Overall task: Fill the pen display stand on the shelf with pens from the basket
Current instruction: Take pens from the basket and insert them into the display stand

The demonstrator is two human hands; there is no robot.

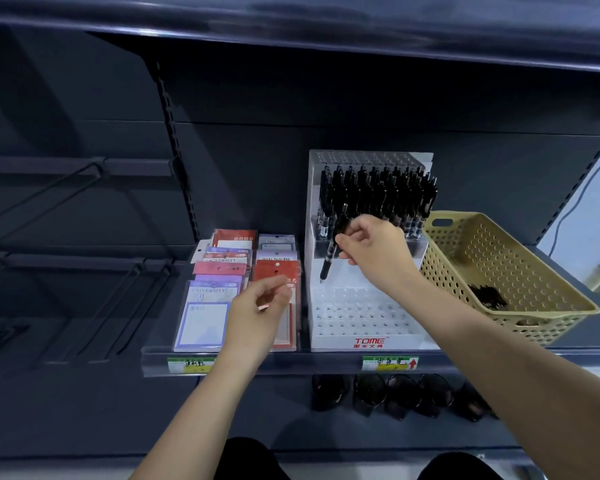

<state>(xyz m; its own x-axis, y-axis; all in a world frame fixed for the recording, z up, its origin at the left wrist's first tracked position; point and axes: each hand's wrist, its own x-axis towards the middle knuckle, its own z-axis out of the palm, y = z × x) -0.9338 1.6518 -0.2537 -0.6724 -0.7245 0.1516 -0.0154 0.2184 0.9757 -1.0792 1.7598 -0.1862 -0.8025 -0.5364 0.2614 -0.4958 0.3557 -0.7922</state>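
Pinching a pen [329, 254] above the stand [361, 315], the right hand [378, 251] hovers near the basket [499, 251]; the left hand [257, 311] hangs loosely curled, empty.

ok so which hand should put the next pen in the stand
Right. The right hand pinches a pen, tip down, above the empty front holes of the display stand. The left hand holds nothing and hovers over the sticky note packs, beside the stand.

Right hand [371, 244] pinch on pen [328, 260], left hand [258, 308] loose.
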